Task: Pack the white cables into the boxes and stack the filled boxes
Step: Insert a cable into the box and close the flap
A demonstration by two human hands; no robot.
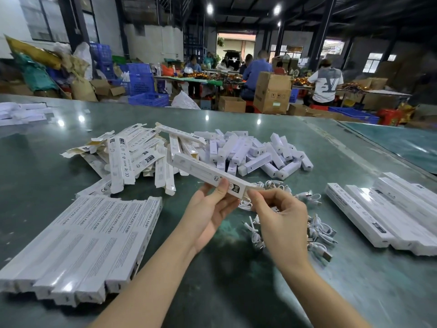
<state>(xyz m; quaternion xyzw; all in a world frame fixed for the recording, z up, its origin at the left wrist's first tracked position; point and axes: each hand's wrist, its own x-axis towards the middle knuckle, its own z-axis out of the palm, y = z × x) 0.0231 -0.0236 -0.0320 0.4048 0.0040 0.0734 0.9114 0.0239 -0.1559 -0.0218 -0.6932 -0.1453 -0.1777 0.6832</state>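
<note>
A long white box (203,171) is held above the table, pointing away to the left. My left hand (210,209) grips it near its near end, thumb on top. My right hand (281,218) pinches that near end with curled fingers; what is between the fingertips is hidden. Under and right of my hands lies a loose heap of coiled white cables (316,235). A row of closed boxes (89,247) lies side by side at the front left. Another stack of closed boxes (387,214) lies at the right.
A jumble of open, unfilled boxes (132,157) lies behind my left hand. A pile of small white boxes (255,150) lies beyond the cables. More white boxes (21,113) sit at the far left edge. The green table (236,268) ends beyond; several people work at far tables.
</note>
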